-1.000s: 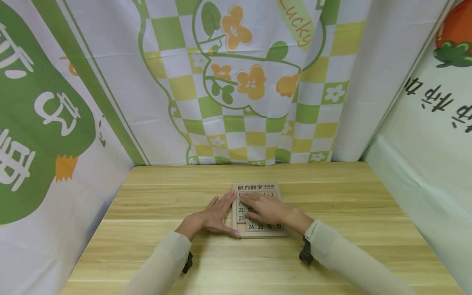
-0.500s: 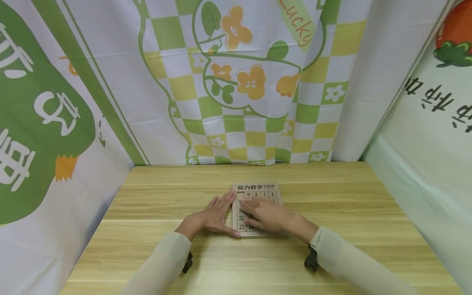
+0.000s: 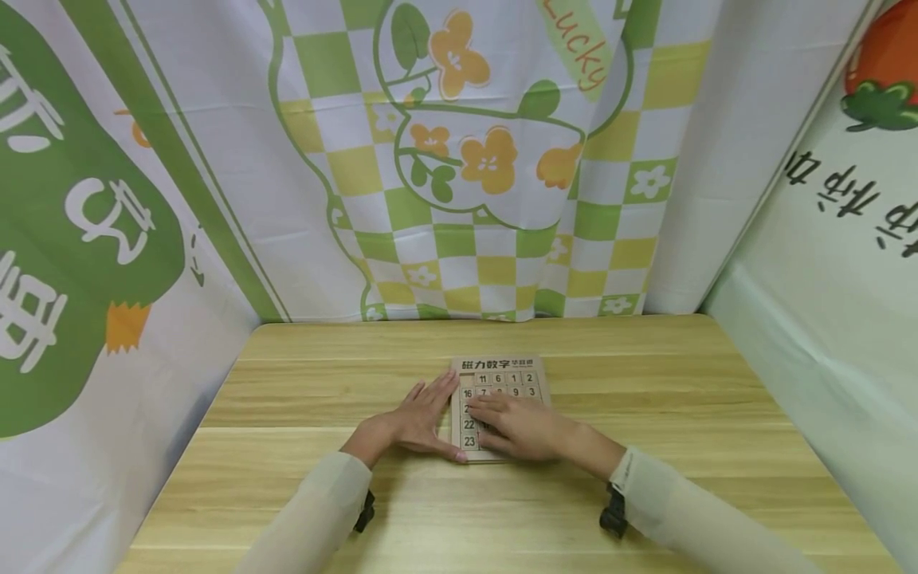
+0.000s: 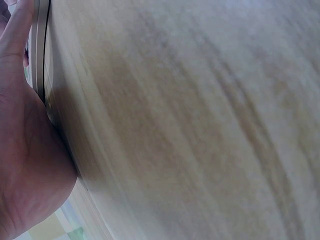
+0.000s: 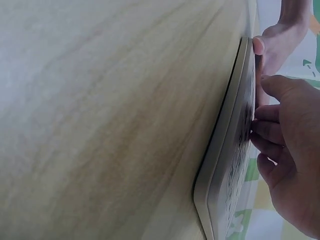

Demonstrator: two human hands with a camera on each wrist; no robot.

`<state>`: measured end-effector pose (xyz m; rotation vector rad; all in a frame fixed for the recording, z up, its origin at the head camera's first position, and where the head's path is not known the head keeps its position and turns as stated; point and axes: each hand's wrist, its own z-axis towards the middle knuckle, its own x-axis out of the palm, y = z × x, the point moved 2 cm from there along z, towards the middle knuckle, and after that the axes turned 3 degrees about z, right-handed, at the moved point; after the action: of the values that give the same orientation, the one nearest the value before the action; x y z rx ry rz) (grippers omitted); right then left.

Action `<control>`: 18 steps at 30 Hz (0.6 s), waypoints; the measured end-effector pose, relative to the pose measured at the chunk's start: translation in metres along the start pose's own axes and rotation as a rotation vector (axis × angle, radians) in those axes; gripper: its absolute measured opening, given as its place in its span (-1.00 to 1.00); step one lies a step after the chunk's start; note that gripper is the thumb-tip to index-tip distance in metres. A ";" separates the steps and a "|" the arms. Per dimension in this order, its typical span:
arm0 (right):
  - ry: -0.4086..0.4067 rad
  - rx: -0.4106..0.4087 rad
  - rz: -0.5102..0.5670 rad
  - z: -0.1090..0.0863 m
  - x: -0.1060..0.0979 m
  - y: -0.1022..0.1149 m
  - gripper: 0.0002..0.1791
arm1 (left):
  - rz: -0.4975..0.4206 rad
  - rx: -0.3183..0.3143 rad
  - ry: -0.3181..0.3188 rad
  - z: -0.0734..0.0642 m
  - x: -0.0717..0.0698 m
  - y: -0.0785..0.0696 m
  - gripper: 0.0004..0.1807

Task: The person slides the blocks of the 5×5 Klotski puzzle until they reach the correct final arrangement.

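A flat wooden number sliding puzzle (image 3: 502, 364) lies on the table in the head view, with an empty slot at the top left of its grid. My left hand (image 3: 419, 418) is spread along its left side, fingertips at the upper edge and thumb at the lower left corner. Over the lower part of the grid lies my right hand (image 3: 527, 426), its fingertips on a number tile in the left column. It covers many tiles. In the right wrist view, the right hand's fingers (image 5: 270, 132) bend loosely down onto the tiles of the board (image 5: 227, 170).
The wooden table (image 3: 645, 383) extends round the puzzle on all sides. Behind it hangs a green and yellow checked curtain (image 3: 459, 247), and printed white cloths stand to the left and right. Both wrists wear black straps (image 3: 613, 512).
Tiles in the left column have slid down, so the empty slot has gone from the bottom left to the top left. My right hand has moved slightly toward me; the left has stayed put.
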<state>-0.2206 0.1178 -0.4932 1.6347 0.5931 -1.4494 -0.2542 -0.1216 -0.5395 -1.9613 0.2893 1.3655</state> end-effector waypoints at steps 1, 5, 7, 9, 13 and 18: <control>-0.001 -0.005 0.004 -0.001 0.000 0.000 -0.38 | 0.001 0.002 0.003 0.000 -0.001 -0.001 0.60; -0.013 -0.027 -0.003 -0.004 -0.001 -0.001 -0.39 | 0.013 0.005 0.005 -0.001 -0.002 -0.002 0.61; -0.017 -0.035 0.001 -0.005 -0.002 -0.002 -0.39 | 0.017 -0.001 0.005 -0.001 -0.001 -0.001 0.60; -0.019 -0.033 0.004 -0.008 -0.003 -0.003 -0.39 | 0.024 -0.003 -0.001 0.000 0.001 0.001 0.61; -0.026 -0.016 0.007 -0.015 -0.006 -0.008 -0.40 | 0.023 -0.007 -0.007 0.002 0.004 0.004 0.63; -0.056 0.005 0.005 -0.027 -0.012 -0.017 -0.42 | 0.025 -0.006 -0.015 0.006 0.008 0.008 0.67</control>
<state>-0.2216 0.1512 -0.4871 1.5932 0.5536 -1.4888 -0.2596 -0.1223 -0.5513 -1.9581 0.3042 1.3977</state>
